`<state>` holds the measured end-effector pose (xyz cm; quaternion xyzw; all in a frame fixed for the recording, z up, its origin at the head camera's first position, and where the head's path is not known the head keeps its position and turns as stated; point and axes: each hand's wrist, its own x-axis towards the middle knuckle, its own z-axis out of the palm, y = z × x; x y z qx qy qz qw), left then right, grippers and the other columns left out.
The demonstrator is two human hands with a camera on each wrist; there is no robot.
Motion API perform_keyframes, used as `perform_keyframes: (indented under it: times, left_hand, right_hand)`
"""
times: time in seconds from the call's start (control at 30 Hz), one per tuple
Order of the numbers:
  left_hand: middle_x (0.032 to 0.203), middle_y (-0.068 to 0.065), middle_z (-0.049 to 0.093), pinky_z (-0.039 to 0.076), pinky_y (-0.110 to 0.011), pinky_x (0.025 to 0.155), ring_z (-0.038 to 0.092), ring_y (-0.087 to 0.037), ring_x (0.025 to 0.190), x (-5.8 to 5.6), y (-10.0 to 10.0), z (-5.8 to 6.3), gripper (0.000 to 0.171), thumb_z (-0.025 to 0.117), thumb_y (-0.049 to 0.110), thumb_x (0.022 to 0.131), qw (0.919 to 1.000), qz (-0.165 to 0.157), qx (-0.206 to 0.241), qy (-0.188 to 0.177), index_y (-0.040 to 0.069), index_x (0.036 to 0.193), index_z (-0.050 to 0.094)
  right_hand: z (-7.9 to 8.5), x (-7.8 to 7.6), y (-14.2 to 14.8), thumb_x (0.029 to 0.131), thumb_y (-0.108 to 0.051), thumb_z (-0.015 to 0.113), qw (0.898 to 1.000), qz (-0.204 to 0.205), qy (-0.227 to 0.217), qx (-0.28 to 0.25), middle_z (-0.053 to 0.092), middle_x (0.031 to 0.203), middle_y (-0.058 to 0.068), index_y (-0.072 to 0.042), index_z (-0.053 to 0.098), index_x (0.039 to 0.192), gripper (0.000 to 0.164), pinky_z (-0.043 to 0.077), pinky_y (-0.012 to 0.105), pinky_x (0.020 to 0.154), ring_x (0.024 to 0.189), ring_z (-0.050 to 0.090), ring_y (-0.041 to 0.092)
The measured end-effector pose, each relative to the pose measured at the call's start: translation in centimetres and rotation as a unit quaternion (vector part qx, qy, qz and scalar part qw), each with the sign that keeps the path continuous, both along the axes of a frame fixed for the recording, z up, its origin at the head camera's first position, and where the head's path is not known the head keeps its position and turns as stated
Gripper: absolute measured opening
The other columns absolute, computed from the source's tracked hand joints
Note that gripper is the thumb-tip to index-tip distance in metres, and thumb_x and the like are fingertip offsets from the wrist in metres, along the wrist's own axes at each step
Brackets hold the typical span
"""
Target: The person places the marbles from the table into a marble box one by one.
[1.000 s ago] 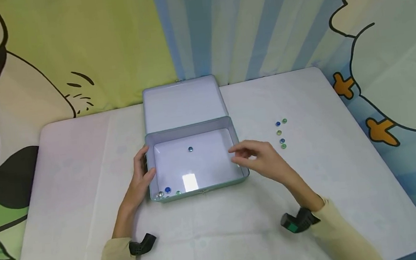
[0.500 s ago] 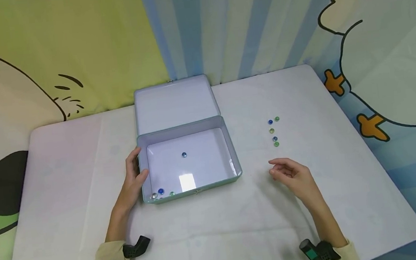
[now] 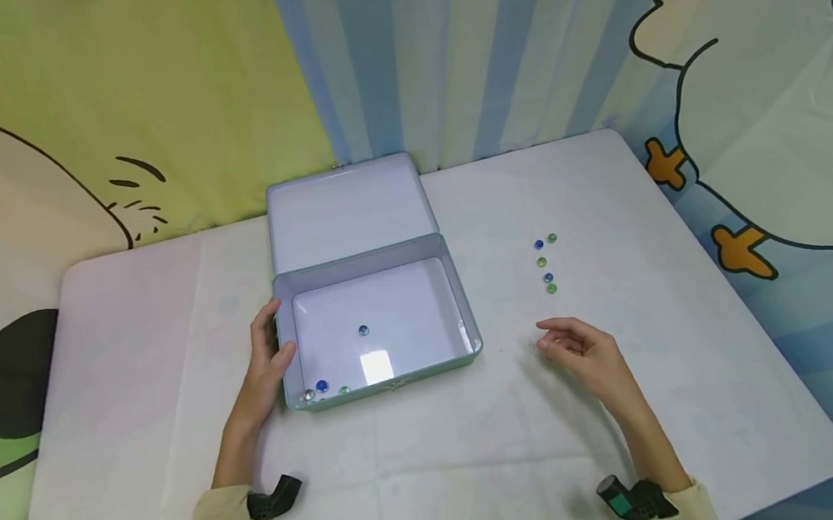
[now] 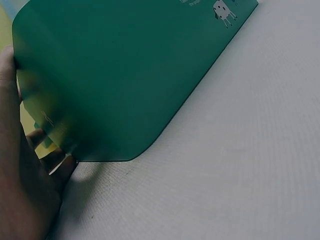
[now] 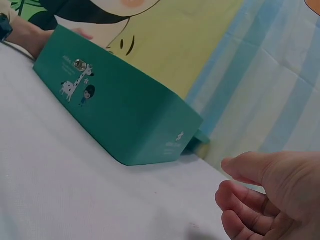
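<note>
A rectangular tin box (image 3: pixel 427 368), green outside and whitish inside, stands with its lid (image 3: pixel 352 212) laid back behind it. My left hand (image 3: pixel 264 367) holds the box's left wall, thumb at the rim and fingers along the outside; the left wrist view shows them against the green side. Inside, a blue-grey marble (image 3: pixel 364 330) lies out on the floor, while several more, among them a dark blue marble (image 3: pixel 322 385), gather in the front left corner. Over the table right of the box, my right hand (image 3: pixel 587 356) hovers with loosely curled fingers and nothing in them.
Several green and blue marbles (image 3: pixel 541 262) lie in a loose line on the white table (image 3: pixel 657 337), beyond my right hand. A cartoon-printed cloth (image 3: pixel 204 88) hangs behind the table and along its right side.
My right hand has moved from the box's right wall to over the table on the right. The lone marble in the box has rolled toward the front. My left hand keeps its hold.
</note>
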<state>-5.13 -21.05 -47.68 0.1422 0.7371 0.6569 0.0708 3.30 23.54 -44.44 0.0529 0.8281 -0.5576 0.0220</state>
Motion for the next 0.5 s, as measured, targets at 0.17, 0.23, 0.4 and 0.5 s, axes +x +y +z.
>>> perform_keyframes:
  times: [0.17,0.23,0.4,0.5]
  left_hand:
    - [0.155,-0.005,-0.003,-0.007,-0.05,0.112,-0.009,-0.019,0.143,0.0,0.3,-0.1,0.063,0.043,0.014,0.092,1.0,-0.003,0.002,-0.002,0.022,0.145,0.01]
    - [0.155,-0.004,-0.002,-0.007,-0.048,0.112,-0.009,-0.018,0.143,0.0,0.2,-0.1,0.063,0.043,0.014,0.092,1.0,-0.001,0.001,0.0,0.022,0.145,0.01]
    - [0.154,-0.005,-0.002,-0.008,-0.043,0.112,-0.01,-0.018,0.143,0.3,0.0,-0.1,0.061,0.041,0.016,0.092,0.9999,0.007,-0.007,0.009,0.021,0.145,0.01]
    - [0.154,-0.004,-0.003,-0.008,-0.042,0.112,-0.011,-0.018,0.143,0.3,0.3,-0.1,0.061,0.041,0.017,0.093,0.9998,0.005,-0.015,0.008,0.021,0.145,0.009]
  right_hand:
    - [-0.2,-0.2,0.3,0.083,-0.021,0.067,1.0,-0.003,0.0,0.013,0.064,0.094,0.009,-0.006,0.062,0.114,0.035,0.049,0.015,0.069,0.079,0.061,0.002]
    - [-0.4,-0.6,0.4,0.083,-0.024,0.067,1.0,-0.007,0.0,0.031,0.064,0.094,0.008,-0.007,0.062,0.113,0.035,0.049,0.015,0.069,0.079,0.06,0.002]
    - [-1.1,-2.6,1.2,0.083,-0.03,0.066,0.994,-0.037,0.015,0.098,0.064,0.095,0.007,-0.011,0.063,0.111,0.034,0.047,0.014,0.068,0.077,0.059,0.003]
    - [-1.2,-4.3,2.0,0.084,-0.027,0.066,0.986,-0.064,0.041,0.146,0.065,0.095,0.008,-0.01,0.063,0.108,0.03,0.045,0.013,0.065,0.077,0.058,0.007]
